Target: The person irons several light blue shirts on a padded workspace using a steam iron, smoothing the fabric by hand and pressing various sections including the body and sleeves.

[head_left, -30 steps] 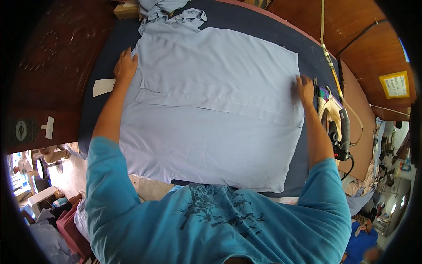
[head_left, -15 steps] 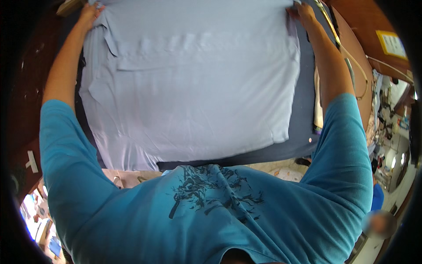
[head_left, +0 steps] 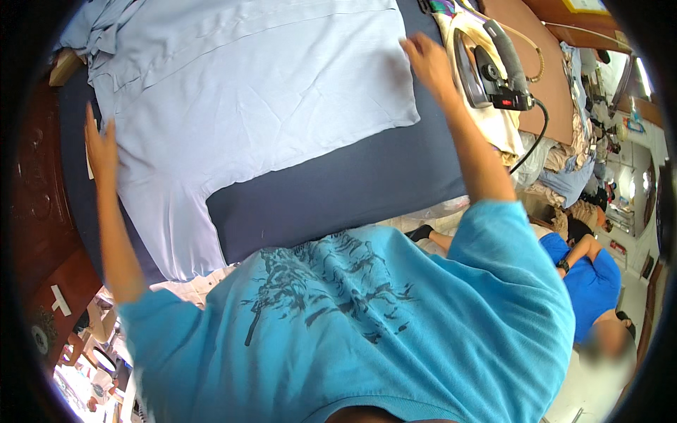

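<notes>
A pale blue shirt (head_left: 268, 92) lies spread over a dark blue padded board (head_left: 338, 176). One of its sleeves (head_left: 176, 225) hangs toward me over the near left edge, and the cloth is bunched at the far left. Beside the shirt's left edge is my left hand (head_left: 102, 148), its fingers stretched out with nothing in them. My right hand (head_left: 430, 67) hovers by the shirt's right edge, fingers apart, slightly blurred and holding nothing. Just right of that hand, a steam iron (head_left: 486, 70) with a grey-wrapped handle rests on a cream cloth (head_left: 497, 134).
A black cord (head_left: 539, 134) runs from the iron, and a tan hose (head_left: 537, 56) lies behind it. Dark wooden panelling (head_left: 42, 176) borders the left side. At the right sits a person in blue (head_left: 592, 282), near piled clothes (head_left: 571, 176).
Both hands have let go of the shirt's far corners and come nearer to me. The shirt now lies farther away, with more of the board bare, and the iron has come into view.
</notes>
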{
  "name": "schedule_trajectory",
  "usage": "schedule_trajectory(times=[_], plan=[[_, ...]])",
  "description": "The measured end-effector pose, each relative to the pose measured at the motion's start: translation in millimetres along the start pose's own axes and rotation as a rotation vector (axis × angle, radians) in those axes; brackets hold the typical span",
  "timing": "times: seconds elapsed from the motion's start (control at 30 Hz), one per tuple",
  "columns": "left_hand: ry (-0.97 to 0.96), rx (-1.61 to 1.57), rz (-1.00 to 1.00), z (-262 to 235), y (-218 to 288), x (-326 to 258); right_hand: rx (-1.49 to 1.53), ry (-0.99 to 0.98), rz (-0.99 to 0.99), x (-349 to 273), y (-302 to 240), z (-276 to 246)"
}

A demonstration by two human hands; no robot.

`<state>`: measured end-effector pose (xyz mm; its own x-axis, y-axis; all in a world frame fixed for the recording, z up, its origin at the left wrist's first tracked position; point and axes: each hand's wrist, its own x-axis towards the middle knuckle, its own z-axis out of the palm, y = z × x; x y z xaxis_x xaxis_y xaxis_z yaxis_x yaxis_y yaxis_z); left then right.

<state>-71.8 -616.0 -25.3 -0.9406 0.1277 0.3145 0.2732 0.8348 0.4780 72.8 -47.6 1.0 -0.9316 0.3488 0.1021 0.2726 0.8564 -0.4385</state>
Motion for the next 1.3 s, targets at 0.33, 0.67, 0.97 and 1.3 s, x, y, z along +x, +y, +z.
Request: schedule_trajectory(times=[0.33, 0.67, 0.97, 1.3], plan=[[0.086, 0.688, -0.674, -32, 54, -257, 0.06, 0.079, 0.081, -126, 30, 15], [-0.02, 0.447, -0.9, -62, 69, -270, 0.032, 0.156, -0.075, -144, 62, 12], [0.087, 0.346, 0.033, -11, 140, -243, 0.008, 0.174, -0.17, -146, 58, 13], [-0.22, 0.218, 0.26, 2, 149, -220, -0.073, 0.114, -0.141, -146, 63, 15]])
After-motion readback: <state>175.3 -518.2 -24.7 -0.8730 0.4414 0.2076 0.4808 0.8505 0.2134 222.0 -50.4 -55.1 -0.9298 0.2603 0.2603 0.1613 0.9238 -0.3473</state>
